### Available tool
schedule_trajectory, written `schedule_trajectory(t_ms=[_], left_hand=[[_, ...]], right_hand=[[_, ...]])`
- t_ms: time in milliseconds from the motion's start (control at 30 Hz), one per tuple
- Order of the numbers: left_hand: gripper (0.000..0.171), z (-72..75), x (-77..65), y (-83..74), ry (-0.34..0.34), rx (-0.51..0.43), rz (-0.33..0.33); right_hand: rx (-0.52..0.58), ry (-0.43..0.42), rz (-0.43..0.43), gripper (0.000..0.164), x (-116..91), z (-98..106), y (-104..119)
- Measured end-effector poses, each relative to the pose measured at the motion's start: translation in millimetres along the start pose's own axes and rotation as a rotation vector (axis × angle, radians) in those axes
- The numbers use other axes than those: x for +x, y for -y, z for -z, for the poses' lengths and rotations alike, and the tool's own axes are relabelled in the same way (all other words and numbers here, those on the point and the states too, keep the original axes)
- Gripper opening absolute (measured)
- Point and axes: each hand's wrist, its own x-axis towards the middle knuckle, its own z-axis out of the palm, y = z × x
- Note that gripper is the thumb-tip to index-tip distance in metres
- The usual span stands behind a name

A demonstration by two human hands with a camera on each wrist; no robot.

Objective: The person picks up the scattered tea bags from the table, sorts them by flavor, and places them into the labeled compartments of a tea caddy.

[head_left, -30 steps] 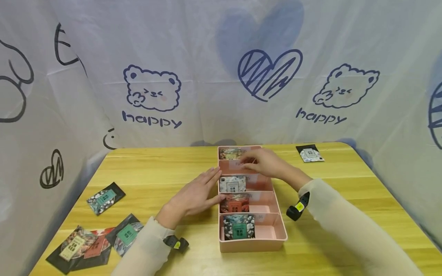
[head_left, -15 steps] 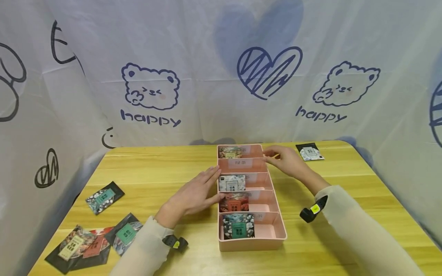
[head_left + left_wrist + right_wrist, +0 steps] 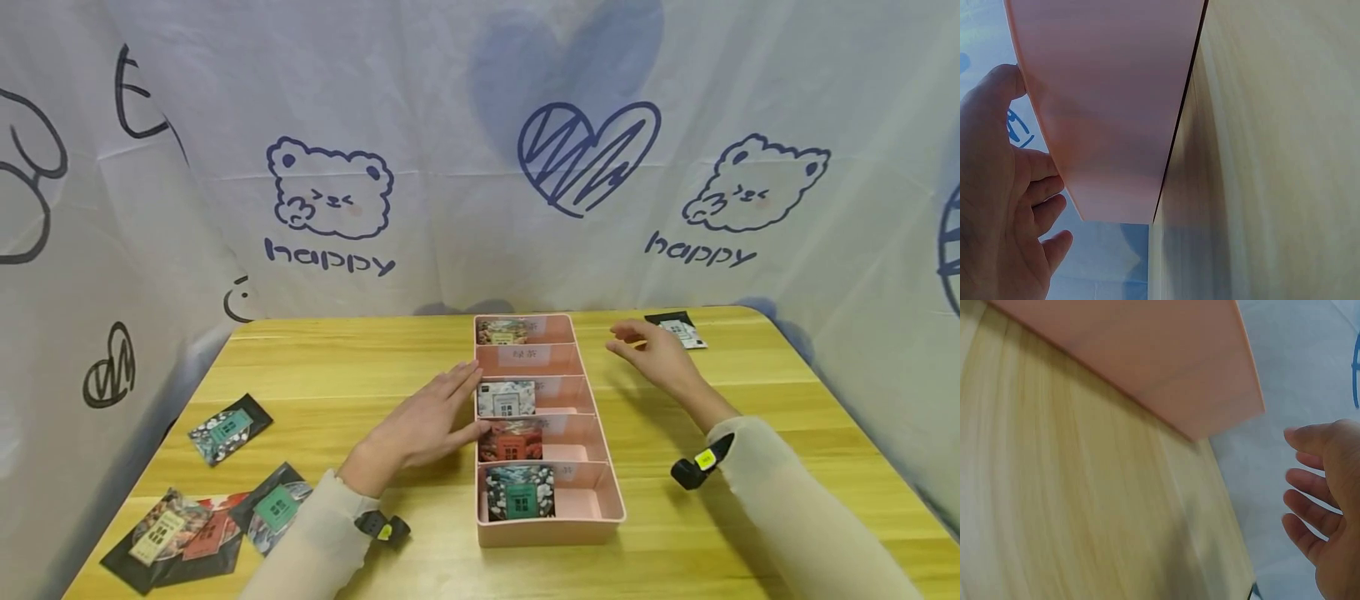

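A pink divided box [image 3: 551, 533] stands on the table, its compartments in one row from near to far. Labels are stuck inside them. Flat printed tea packets lie in most: a green-labelled packet [image 3: 521, 492] nearest, then a red packet [image 3: 511, 440], a white packet [image 3: 507, 398] and, farthest, a yellow-labelled packet [image 3: 502, 332]. The second compartment from the back shows only its label. My left hand [image 3: 423, 421] rests its fingertips on the box's left rim, fingers fairly straight. Right of the box, my right hand [image 3: 660, 360] hovers with loosely bent fingers, holding nothing, near a black-and-white packet [image 3: 684, 332].
On the left of the wooden table [image 3: 337, 354] lie more packets: a green-labelled one [image 3: 228, 429] alone, and a loose cluster with a yellow-labelled packet [image 3: 167, 529], a red one [image 3: 213, 537] and a teal-labelled one [image 3: 273, 508]. A printed curtain [image 3: 450, 167] hangs behind.
My right hand has moved out of the back part of the box and rightward, toward the black-and-white packet. The left hand has stayed on the box's rim.
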Motion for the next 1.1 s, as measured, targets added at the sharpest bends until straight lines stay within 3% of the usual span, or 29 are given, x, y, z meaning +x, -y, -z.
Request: schedule_trajectory(t_ms=[233, 433, 700, 1100], left_hand=[[0.088, 0.7, -0.9, -0.1, -0.003, -0.001, -0.008], [0.088, 0.5, -1.3, 0.0, -0.004, -0.006, 0.002], [0.089, -1.2, -1.6, 1.2, -0.007, -0.008, 0.004], [0.089, -1.5, -0.9, 1.5, -0.004, -0.021, 0.006]], right_hand=[[-0.054, -0.089, -0.007, 0.045, -0.5, 7.3, -25.8], [-0.084, -0.140, -0.066, 0.051, -1.0, 14.9, -44.6], [-0.113, -0.097, -0.142, 0.064, -3.3, 26.6, -64.1], [-0.159, 0.003, -0.246, 0.064, 4.0, 49.0, -88.7]])
